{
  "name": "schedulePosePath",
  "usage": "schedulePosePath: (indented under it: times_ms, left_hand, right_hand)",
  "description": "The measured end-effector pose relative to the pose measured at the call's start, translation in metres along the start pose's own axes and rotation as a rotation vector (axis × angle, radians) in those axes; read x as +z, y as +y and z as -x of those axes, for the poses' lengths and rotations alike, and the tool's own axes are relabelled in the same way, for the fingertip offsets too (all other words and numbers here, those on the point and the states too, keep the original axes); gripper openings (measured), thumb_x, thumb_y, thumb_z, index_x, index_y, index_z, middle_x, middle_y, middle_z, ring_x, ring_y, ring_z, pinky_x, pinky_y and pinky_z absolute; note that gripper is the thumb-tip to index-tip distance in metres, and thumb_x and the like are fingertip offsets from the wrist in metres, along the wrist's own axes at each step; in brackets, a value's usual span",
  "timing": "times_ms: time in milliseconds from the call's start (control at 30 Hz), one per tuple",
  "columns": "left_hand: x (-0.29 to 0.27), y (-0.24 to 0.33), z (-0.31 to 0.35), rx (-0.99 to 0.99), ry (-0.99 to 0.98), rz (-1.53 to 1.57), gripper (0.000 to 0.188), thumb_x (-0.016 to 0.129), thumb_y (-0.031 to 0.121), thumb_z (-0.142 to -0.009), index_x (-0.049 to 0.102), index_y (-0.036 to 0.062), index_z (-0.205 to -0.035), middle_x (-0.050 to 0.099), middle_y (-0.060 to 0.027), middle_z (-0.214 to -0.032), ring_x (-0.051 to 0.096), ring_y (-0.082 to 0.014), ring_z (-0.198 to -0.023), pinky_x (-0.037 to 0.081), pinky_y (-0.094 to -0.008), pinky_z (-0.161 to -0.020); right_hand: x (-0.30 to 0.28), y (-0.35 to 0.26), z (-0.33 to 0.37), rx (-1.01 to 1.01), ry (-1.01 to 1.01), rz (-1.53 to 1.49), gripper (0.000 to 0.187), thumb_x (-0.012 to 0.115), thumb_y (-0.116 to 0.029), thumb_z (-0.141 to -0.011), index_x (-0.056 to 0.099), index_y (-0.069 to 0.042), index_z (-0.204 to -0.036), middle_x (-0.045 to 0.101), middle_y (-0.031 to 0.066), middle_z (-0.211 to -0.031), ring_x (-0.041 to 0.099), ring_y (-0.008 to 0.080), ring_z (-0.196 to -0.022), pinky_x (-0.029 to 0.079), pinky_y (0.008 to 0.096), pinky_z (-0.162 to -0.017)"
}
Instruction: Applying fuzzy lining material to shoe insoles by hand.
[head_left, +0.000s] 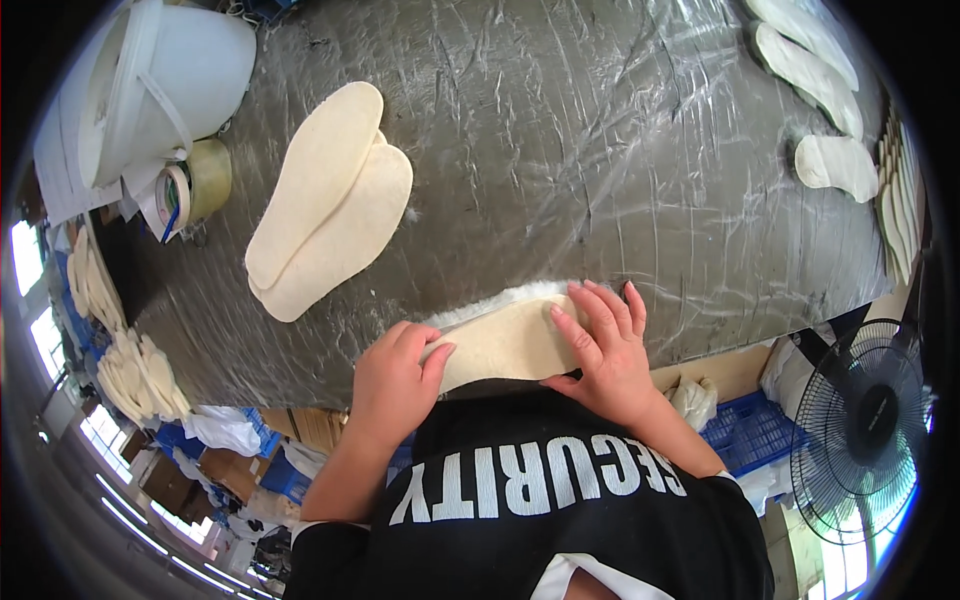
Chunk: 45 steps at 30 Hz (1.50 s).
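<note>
A cream-coloured insole (515,345) lies across the near edge of the table, with a strip of white fluffy lining showing along its far side. My left hand (398,375) grips its left end, the thumb on top and the fingers curled at the edge. At the other end my right hand (605,345) holds the insole, its fingers over the top and its thumb at the near edge. Farther off to the left, a small pile of cream insoles (335,200) rests on the table, overlapping at a slant.
Plastic film covers the dark table (560,150). At the far left stand a white bucket (180,70) and a roll of tape (205,180). More insoles (815,80) lie at the far right. A black fan (870,425) and blue crates (745,430) are beyond the near right edge.
</note>
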<state>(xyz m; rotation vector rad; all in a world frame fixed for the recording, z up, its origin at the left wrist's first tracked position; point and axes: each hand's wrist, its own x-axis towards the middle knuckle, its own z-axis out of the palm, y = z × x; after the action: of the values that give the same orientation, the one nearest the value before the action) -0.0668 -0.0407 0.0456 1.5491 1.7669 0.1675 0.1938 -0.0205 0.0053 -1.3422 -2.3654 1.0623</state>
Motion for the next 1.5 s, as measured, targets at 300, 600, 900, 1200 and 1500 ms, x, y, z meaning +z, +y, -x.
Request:
schedulePosePath:
  times_ms: [300, 600, 900, 1200, 1500]
  left_hand:
    - [-0.001, 0.002, -0.001, -0.041, 0.001, -0.011, 0.016, 0.070, 0.013, -0.081, 0.061, 0.0002, -0.086, 0.064, -0.0151, -0.084, 0.065, -0.0330, -0.078, 0.051, -0.0368, -0.068]
    - [-0.004, 0.002, 0.000, 0.115, 0.046, 0.004, 0.016, 0.070, 0.011, -0.080, 0.058, 0.0023, -0.086, 0.064, -0.0117, -0.095, 0.063, -0.0336, -0.081, 0.050, -0.0390, -0.067]
    - [0.002, -0.006, -0.003, 0.081, 0.042, 0.036, 0.015, 0.068, 0.012, -0.081, 0.056, 0.0029, -0.086, 0.062, -0.0110, -0.090, 0.061, -0.0335, -0.079, 0.049, -0.0409, -0.066]
    - [0.013, -0.011, -0.007, 0.030, 0.074, 0.054, 0.014, 0.068, 0.012, -0.082, 0.057, 0.0035, -0.084, 0.060, -0.0116, -0.084, 0.061, -0.0342, -0.075, 0.048, -0.0425, -0.064]
    - [0.002, -0.024, -0.002, 0.073, 0.233, 0.204, 0.022, 0.068, 0.003, -0.077, 0.060, 0.0021, -0.098, 0.060, -0.0104, -0.094, 0.063, -0.0273, -0.074, 0.049, -0.0355, -0.063]
  right_hand:
    - [-0.005, -0.019, -0.015, -0.114, -0.133, 0.066, 0.100, 0.084, -0.039, -0.049, 0.046, -0.025, -0.141, 0.038, 0.0085, -0.149, 0.032, 0.0284, -0.139, 0.011, 0.0625, -0.111]
    - [0.011, -0.027, -0.036, -0.211, -0.169, 0.067, 0.100, 0.085, -0.031, -0.054, 0.041, -0.023, -0.143, 0.051, 0.0066, -0.132, 0.045, 0.0271, -0.127, 0.017, 0.0616, -0.112]
    - [0.010, -0.031, -0.040, -0.186, -0.150, 0.077, 0.096, 0.085, -0.030, -0.052, 0.046, -0.018, -0.139, 0.051, 0.0072, -0.129, 0.047, 0.0270, -0.122, 0.020, 0.0587, -0.111]
    - [0.009, -0.035, -0.042, -0.178, -0.167, 0.113, 0.095, 0.086, -0.031, -0.052, 0.047, -0.017, -0.138, 0.050, 0.0077, -0.131, 0.047, 0.0278, -0.122, 0.021, 0.0598, -0.109]
    - [0.027, -0.043, -0.051, -0.287, -0.169, 0.102, 0.087, 0.080, -0.025, -0.063, 0.043, -0.014, -0.140, 0.052, 0.0083, -0.126, 0.048, 0.0286, -0.121, 0.026, 0.0578, -0.108]
